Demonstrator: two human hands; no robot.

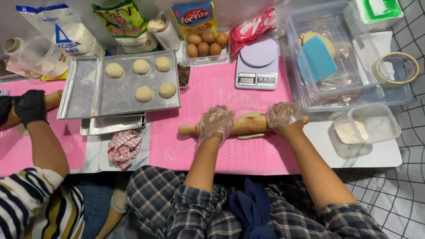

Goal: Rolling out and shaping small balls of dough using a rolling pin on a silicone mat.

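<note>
as both gloved palms press down, the left hand (215,122) and right hand (282,116) hold a stiff wooden rolling pin (241,126) at its ends over soft dough (250,116), mat (230,93) centre; scale (257,66) at twelve o'clock.

Under the fingers (211,120), the rolling pin (243,125) hid most of the dough piece (250,136); a co-worker's gloved hand (29,106) was cut off at the frame's edge.
</note>
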